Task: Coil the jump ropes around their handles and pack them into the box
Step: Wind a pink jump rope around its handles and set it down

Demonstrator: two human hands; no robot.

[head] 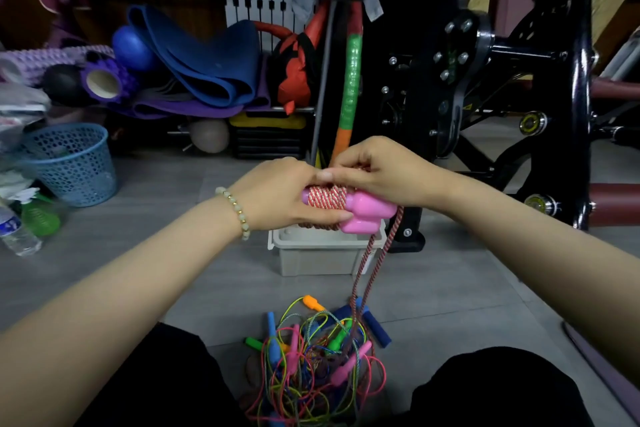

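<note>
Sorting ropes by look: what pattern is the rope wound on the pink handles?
Red-and-white twisted rope, best in head view.

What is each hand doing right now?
Left hand: grips pink plastic jump-rope handles wrapped in red-white braided rope.
Right hand: pinches that rope.

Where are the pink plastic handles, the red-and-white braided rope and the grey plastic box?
pink plastic handles (pixel 367 211): head view, on the bulbous end beside the coils.
red-and-white braided rope (pixel 327 199): head view, on the wound coils.
grey plastic box (pixel 318 261): head view, on its front wall.
</note>
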